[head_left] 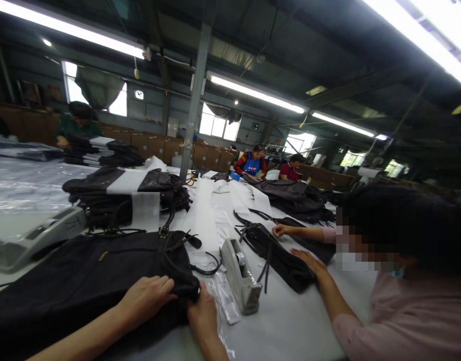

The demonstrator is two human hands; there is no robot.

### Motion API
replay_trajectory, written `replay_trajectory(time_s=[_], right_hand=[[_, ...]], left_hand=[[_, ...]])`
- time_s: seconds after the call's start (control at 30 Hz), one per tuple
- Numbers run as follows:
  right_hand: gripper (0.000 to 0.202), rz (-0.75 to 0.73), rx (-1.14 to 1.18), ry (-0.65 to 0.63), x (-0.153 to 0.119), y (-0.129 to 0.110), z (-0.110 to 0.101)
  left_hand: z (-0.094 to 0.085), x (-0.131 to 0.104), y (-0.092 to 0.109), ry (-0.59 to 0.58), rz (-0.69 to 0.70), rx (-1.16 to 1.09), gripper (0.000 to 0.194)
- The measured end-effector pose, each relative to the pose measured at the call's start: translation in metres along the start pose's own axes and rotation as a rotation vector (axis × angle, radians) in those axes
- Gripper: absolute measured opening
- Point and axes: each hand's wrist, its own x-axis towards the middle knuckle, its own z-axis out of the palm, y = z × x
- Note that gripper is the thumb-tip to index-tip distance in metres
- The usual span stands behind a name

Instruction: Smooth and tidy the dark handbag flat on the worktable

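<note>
Has a tape dispenser [46,240] at left, beyond a dark bag [83,276], probably for easy reach. Rests the bag flat, near left on the counter [290,321]; grips its right end with curled left hand [150,298] and right hand [205,311], apparently controlling soft material. Has a second dispenser [241,278] at right, before a co-worker's bag [286,265], perhaps for sharing.

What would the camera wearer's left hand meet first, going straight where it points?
The left hand would first meet the wide, black, leather-like handbag it touches; depth beyond is unclear.
</note>
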Motion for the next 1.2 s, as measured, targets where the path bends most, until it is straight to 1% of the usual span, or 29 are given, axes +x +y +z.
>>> replay_trajectory(time_s=[0.03,0.07,0.1,0.13,0.17,0.23,0.27,0.3,0.37,0.43,0.47,0.53,0.57,0.6,0.67,0.73,0.77,0.8,0.87,0.9,1.0,1.03,1.1,1.13,1.2], right_hand=[[0.052,-0.080,-0.079,0.080,-0.004,0.001,-0.003],[0.062,-0.204,-0.167,0.181,-0.007,0.000,-0.007],[0.067,-0.362,-0.254,0.290,-0.010,-0.002,-0.012],[0.067,-0.537,-0.334,0.377,-0.012,-0.006,-0.017],[0.060,-0.707,-0.399,0.427,-0.012,-0.012,-0.023],[0.038,-0.990,-0.447,0.422,-0.009,-0.025,-0.029],[0.032,-1.084,-0.430,0.397,-0.006,-0.031,-0.028],[0.028,-1.146,-0.394,0.379,-0.001,-0.036,-0.026],[0.026,-1.177,-0.288,0.418,0.009,-0.039,-0.015],[0.028,-1.155,-0.209,0.424,0.020,-0.035,-0.005],[0.028,-1.148,-0.192,0.405,0.025,-0.033,-0.002],[0.025,-1.138,-0.195,0.348,0.034,-0.032,-0.004],[0.023,-1.146,-0.209,0.323,0.038,-0.034,-0.007],[0.021,-1.156,-0.220,0.314,0.041,-0.037,-0.013],[0.020,-1.167,-0.245,0.305,0.046,-0.048,-0.024],[0.020,-1.157,-0.272,0.295,0.050,-0.057,-0.030],[0.020,-1.147,-0.285,0.290,0.051,-0.060,-0.031],[0.021,-1.136,-0.296,0.289,0.053,-0.061,-0.030],[0.023,-1.123,-0.314,0.291,0.054,-0.057,-0.024],[0.024,-1.117,-0.319,0.295,0.055,-0.054,-0.021],[0.032,-1.105,-0.324,0.296,0.051,-0.050,-0.013],[0.037,-1.108,-0.320,0.298,0.048,-0.055,-0.011],[0.046,-1.162,-0.291,0.306,0.035,-0.074,-0.003],[0.047,-1.233,-0.277,0.292,0.026,-0.088,0.004],[0.041,-1.403,-0.224,0.253,0.006,-0.120,0.027]], left_hand=[[0.001,0.000,-0.001,0.019,-0.009,-0.012,0.019],[0.001,0.000,-0.001,0.036,-0.010,-0.021,0.021],[0.000,0.001,-0.001,0.049,-0.006,-0.027,0.023],[-0.002,0.002,0.000,0.060,-0.001,-0.031,0.023],[-0.004,0.003,0.000,0.068,0.007,-0.034,0.023],[-0.011,0.005,0.002,0.081,0.014,-0.035,0.019],[-0.016,0.005,0.004,0.090,0.011,-0.034,0.016],[-0.020,0.004,0.005,0.105,0.006,-0.032,0.013],[-0.025,-0.003,0.007,0.157,-0.017,-0.025,0.009],[-0.022,-0.021,0.009,0.288,-0.015,-0.015,0.009],[-0.017,-0.033,0.010,0.370,0.020,0.000,0.010],[-0.003,-0.064,0.006,0.509,0.147,0.064,0.010],[0.003,-0.080,0.002,0.523,0.205,0.104,0.012],[0.008,-0.096,-0.004,0.522,0.229,0.146,0.015],[0.008,-0.124,-0.020,0.457,0.229,0.194,0.015],[-0.002,-0.142,-0.036,0.341,0.224,0.202,0.009],[-0.008,-0.148,-0.043,0.270,0.216,0.194,0.017],[-0.013,-0.153,-0.049,0.199,0.191,0.183,0.030],[-0.015,-0.156,-0.056,0.072,0.094,0.144,0.052],[-0.013,-0.156,-0.057,0.021,0.032,0.112,0.058],[0.002,-0.148,-0.057,-0.086,-0.126,0.004,0.063],[0.007,-0.144,-0.056,-0.100,-0.163,-0.024,0.062],[0.013,-0.138,-0.055,-0.078,-0.196,-0.064,0.060],[0.016,-0.137,-0.055,-0.040,-0.192,-0.081,0.059],[0.023,-0.138,-0.056,0.056,-0.157,-0.121,0.055]])
